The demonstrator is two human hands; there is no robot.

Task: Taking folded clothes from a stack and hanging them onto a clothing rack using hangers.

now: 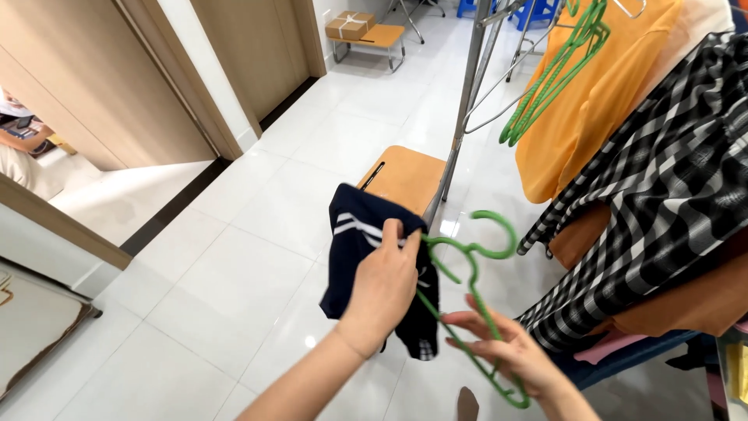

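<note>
Here a taped brown box sits on a far wooden bench.

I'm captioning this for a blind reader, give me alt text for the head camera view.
A left hand grips a navy garment with white stripes while the right hand holds a green plastic hanger beside it. Behind hang an orange garment and a black-and-white checked shirt, above a white tiled floor.
</note>
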